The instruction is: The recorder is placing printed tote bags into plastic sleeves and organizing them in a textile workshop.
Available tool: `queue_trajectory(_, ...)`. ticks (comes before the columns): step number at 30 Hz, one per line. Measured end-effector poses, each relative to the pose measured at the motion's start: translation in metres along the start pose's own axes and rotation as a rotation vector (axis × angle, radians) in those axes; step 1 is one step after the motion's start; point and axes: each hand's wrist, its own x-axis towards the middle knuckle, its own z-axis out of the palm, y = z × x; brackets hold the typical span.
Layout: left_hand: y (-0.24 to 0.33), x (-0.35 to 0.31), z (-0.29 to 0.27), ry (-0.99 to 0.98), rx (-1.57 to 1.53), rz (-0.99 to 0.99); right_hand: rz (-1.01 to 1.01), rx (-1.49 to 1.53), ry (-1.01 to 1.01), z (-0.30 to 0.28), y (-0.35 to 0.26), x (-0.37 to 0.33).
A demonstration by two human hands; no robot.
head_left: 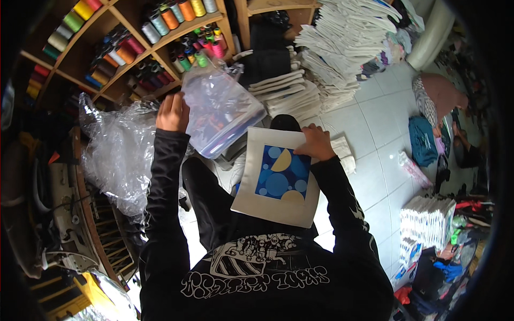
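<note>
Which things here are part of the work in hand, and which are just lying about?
In hand:
- clear plastic bag, held by the left hand
- folded cloth bag with blue circle print, held by the right hand

Lying about:
- thread cones on the shelves
- stacks of folded cloth
- crumpled plastic sheeting
- white bundle on the floor

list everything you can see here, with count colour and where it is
clear plastic bag: one, see-through, held up at centre
folded cloth: one, pale grey with a blue and yellow circle print, on the lap
thread cones: many, mixed colours, wooden shelves at top left
plastic wrap heap: one, clear, at left
folded fabric stacks: several, white, top centre and right
tiled floor: pale, right side
small white stack: one, lower right
left hand: grips the bag's edge
right hand: holds the cloth's top edge
</note>
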Motion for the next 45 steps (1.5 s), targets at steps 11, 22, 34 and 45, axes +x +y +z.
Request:
queue_trajectory(11,0.006,-0.117,0.06,-0.347,-0.222,-0.275,0.052,0.017,0.064,0.016,0.002,0.006)
queue_trajectory(22,0.03,-0.119,0.062,-0.213,-0.204,-0.208,0.034,0.043,-0.255,-0.023,0.019,0.012)
queue_trajectory(34,0.051,-0.126,0.063,-0.194,-0.365,0.01,0.057,0.208,-0.061,0.001,0.048,-0.01)
queue_trajectory(45,0.047,-0.152,0.061,-0.333,-0.491,-0.326,0.073,0.232,0.039,-0.022,0.037,-0.02)
